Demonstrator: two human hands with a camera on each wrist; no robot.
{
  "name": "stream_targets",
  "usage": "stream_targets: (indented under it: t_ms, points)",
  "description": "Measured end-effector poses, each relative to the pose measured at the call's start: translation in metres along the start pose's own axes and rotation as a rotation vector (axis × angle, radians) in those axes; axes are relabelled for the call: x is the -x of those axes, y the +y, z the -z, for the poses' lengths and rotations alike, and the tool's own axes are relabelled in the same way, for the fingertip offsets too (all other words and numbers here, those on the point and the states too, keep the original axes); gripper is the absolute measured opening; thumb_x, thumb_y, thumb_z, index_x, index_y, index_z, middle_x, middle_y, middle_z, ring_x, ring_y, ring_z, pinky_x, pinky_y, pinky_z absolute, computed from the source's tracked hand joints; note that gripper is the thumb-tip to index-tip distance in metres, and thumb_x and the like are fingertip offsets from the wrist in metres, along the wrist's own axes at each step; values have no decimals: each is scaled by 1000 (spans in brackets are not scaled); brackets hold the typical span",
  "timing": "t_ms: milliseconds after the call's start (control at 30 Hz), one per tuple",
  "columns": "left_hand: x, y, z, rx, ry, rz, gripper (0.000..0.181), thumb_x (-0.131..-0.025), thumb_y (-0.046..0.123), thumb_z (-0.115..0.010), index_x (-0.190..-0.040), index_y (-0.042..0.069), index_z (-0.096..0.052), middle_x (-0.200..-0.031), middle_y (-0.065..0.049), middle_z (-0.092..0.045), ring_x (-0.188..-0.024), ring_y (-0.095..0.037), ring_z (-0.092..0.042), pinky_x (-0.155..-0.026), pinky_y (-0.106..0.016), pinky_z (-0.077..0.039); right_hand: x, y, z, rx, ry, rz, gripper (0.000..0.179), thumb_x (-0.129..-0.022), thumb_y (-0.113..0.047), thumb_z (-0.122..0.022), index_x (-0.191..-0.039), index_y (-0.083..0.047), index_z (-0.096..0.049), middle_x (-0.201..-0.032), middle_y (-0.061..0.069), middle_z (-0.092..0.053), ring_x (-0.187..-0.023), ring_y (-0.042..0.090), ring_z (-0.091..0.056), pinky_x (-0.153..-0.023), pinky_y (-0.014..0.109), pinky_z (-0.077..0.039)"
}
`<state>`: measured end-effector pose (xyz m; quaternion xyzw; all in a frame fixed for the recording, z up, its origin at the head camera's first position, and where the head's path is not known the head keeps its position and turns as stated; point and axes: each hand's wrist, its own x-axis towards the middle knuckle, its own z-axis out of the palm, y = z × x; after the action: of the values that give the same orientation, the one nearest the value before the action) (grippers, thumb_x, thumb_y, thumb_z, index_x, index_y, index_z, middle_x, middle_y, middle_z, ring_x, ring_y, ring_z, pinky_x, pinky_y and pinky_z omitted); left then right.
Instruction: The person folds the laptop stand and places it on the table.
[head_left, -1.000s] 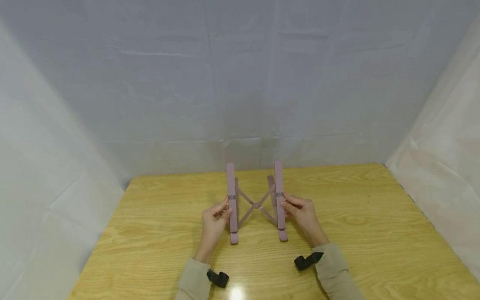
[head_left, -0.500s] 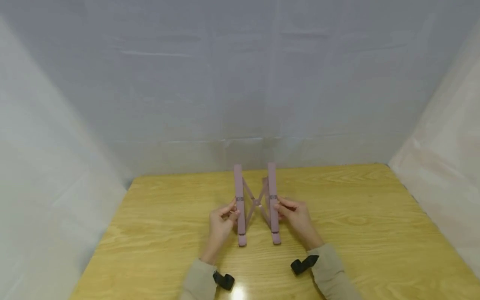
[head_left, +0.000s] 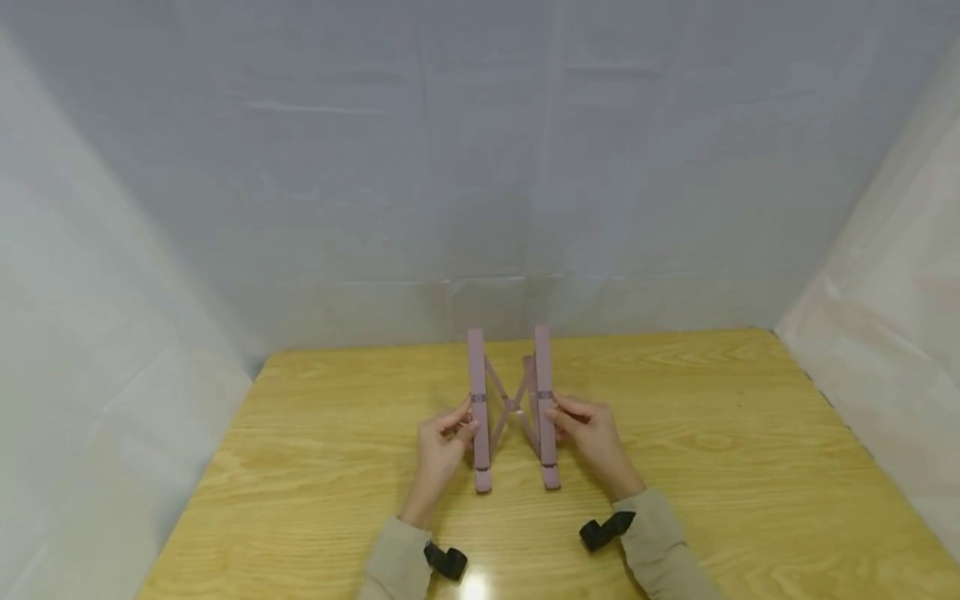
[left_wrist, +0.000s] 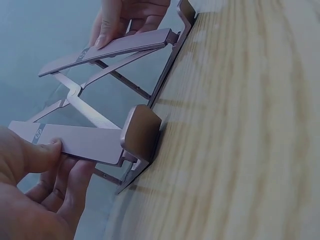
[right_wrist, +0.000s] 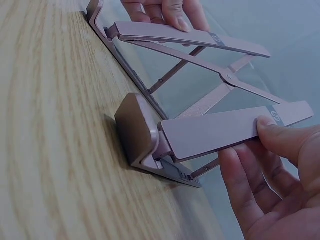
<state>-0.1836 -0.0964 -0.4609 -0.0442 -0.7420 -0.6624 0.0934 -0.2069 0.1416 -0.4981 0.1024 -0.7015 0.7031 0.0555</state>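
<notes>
Pinching opposite sides of a pink stand (head_left: pixel 512 406), the left hand (head_left: pixel 438 454) and right hand (head_left: pixel 597 435) hold it on the table (head_left: pixel 712 433), lower centre of the frame.

The worktop (head_left: pixel 300 467) is showing a yellowish wood grain, running mostly from side to side in the head view, and its far corners are curving. A glare (head_left: pixel 472 587) is shining on its near part. Toward the far edge the stand (head_left: pixel 512 406) is resting on its low rails (right_wrist: pixel 177 172), its bars (right_wrist: pixel 215 130) rising above the wood.
</notes>
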Motion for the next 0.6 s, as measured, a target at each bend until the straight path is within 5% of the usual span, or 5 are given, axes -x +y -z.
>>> stream_targets:
  t_ms: [233, 600]
  points:
    - [-6, -26, -7, 54, -17, -10, 37, -85, -16, -67, -120, -7, -63, -91, -25, -65, -67, -9, -58, -58, -33, -61, -1, -1, -3, -13, 1, 33, 34, -90, 1, -69, -123, 8, -63, -108, 27, -67, -69, 13, -65, -60, 34, -60]
    - [-6, -29, -13, 40, -19, -34, 37, -86, -13, -68, -121, -5, -64, -92, -25, -65, -68, -13, -59, -59, -34, -60, -1, 0, -6, -41, 10, 6, 34, -90, 2, -69, -123, 6, -63, -110, 26, -67, -69, 13, -65, -62, 32, -60]
